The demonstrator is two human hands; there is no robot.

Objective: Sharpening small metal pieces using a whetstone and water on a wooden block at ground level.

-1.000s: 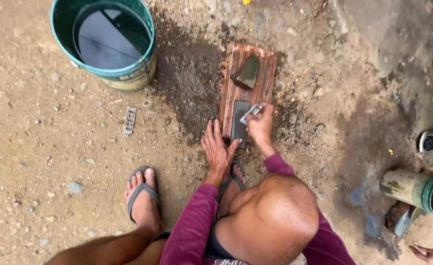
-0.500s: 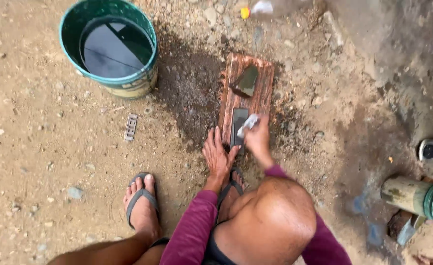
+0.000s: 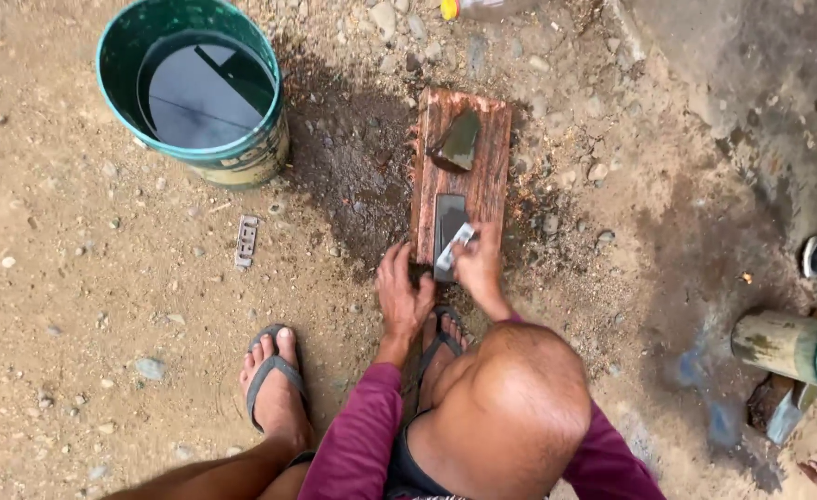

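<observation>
**Small blade on the dark whetstone, both hands at the near end of the board**

The blade (image 3: 453,250) is a short, pale, metallic strip, glinting, pinched at an angle between the fingers of the right hand (image 3: 479,268). It lies tilted across the near end of a dark rectangular whetstone (image 3: 448,227), which sits on a wet, reddish wooden board (image 3: 483,167). The left hand (image 3: 402,301) presses flat, fingers spread, at the board's near edge, just beside the right hand. Whether the blade's edge fully touches the stone cannot be told.

To do the step well, the judgement is that the blade should keep one steady angle on the stone, with the left hand holding the board from sliding on the loose dirt.

Beyond the hands, a greenish wedge-shaped stone (image 3: 459,141) rests on the board's far half. Farther off, to the left of the hands, stands a green bucket (image 3: 270,157) of dark water. Wet soil darkens the ground between bucket and board.
</observation>
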